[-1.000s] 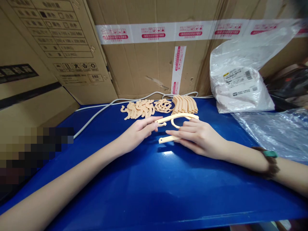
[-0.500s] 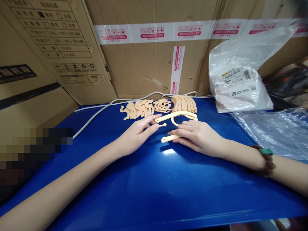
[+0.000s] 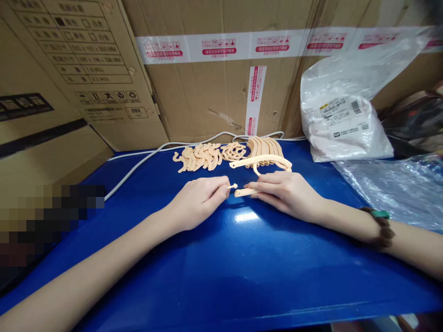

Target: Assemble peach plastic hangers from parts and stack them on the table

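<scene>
Nearest you, the blue table [image 3: 221, 286] runs bare and glossy, a bright reflection just short of your hands. Your right wrist wears a dark band [image 3: 380, 226] with a green piece on it.

Left hand [image 3: 199, 203]: thumb and fingers pinched together on a small piece [image 3: 234, 186], its knobbed tip poking out to the right. Right hand [image 3: 289, 193]: fingers partly curled, thumb beneath, closed on the lower bar [image 3: 244, 192]; its holed end points at your left hand, near the small piece but apart from it.

Just past your right fingers, a curved upper bar [image 3: 261, 160] arches leftward, with a rounded loop [image 3: 256, 169] under it. How these join at the right, you cannot tell; fingers cover it.

Farther out, left to right: hooks [image 3: 199, 157] in a heap, rings [image 3: 234, 151], then stacked bars [image 3: 265, 147]. Right of them, clear plastic [image 3: 408, 191] and a labelled white bag [image 3: 341, 101]. Behind, a pale cable [image 3: 159, 149] skirts the taped carton [image 3: 214, 92].
</scene>
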A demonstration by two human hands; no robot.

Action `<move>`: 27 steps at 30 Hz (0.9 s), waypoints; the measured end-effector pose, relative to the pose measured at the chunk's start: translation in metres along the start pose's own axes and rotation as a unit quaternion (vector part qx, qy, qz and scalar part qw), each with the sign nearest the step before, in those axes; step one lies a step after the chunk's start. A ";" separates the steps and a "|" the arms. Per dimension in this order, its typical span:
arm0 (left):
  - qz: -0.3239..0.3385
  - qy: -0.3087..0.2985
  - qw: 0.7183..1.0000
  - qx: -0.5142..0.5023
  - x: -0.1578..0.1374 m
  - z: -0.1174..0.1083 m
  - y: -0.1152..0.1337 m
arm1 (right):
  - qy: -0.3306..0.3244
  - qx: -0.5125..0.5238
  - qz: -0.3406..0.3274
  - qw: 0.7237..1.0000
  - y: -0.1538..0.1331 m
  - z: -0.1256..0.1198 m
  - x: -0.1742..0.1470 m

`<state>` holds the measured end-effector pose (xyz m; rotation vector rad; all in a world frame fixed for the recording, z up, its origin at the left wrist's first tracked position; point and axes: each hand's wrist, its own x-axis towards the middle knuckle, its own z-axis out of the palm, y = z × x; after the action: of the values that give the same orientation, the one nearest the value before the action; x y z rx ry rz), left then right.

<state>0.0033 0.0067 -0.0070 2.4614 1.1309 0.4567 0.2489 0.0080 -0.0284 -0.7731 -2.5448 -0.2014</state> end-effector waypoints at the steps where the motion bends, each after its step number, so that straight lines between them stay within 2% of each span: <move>1: -0.011 -0.007 1.000 0.008 0.000 0.001 0.001 | 0.001 0.004 0.002 1.000 0.000 0.000 0.000; 7: -0.040 -0.030 0.998 0.038 -0.002 0.002 0.006 | 0.007 0.013 0.003 1.000 0.000 0.001 -0.001; 15: -0.006 -0.055 0.988 0.141 0.000 0.002 0.011 | -0.004 0.067 0.020 0.998 -0.001 0.001 0.000; 27: 0.027 -0.045 0.959 0.278 0.000 0.007 0.015 | -0.030 0.106 0.034 0.993 0.001 0.003 0.000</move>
<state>0.0162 -0.0035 -0.0061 2.9563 1.2919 0.0323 0.2480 0.0095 -0.0308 -0.7920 -2.5378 0.1147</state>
